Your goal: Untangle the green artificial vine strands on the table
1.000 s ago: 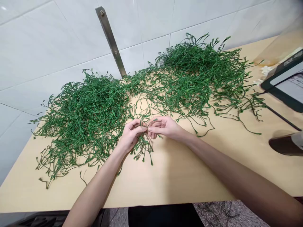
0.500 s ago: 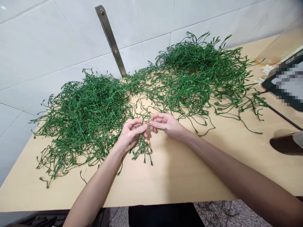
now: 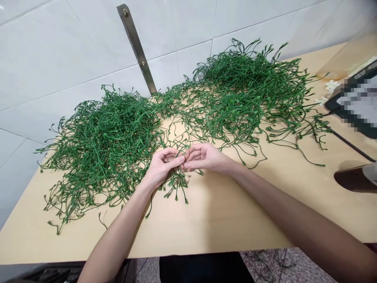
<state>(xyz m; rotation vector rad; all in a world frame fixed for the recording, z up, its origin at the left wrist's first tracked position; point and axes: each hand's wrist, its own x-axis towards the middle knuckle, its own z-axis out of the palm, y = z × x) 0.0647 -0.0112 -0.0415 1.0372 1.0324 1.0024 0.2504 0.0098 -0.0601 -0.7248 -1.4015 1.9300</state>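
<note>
My left hand is closed around a small bunch of thin green artificial stems, whose forked tips hang below its fingers. My right hand meets it at the fingertips, pinching at the same stems; a green tip pokes out beneath its thumb. Exactly which stem lies between the right fingers is hidden. Just beyond the left wrist spreads a large tangled heap of green stems. Another heap of such stems lies behind and to the right of my right hand.
A light wooden table runs up to a white tiled wall. A metal bracket is bolted to the wall. At the right are a dark-framed object with a blurred face, a black cable and a dark brown cup-like thing.
My right hand has moved slightly left and down, and its fingertips now touch those of my left hand. The left hand with its bunch has barely shifted.
</note>
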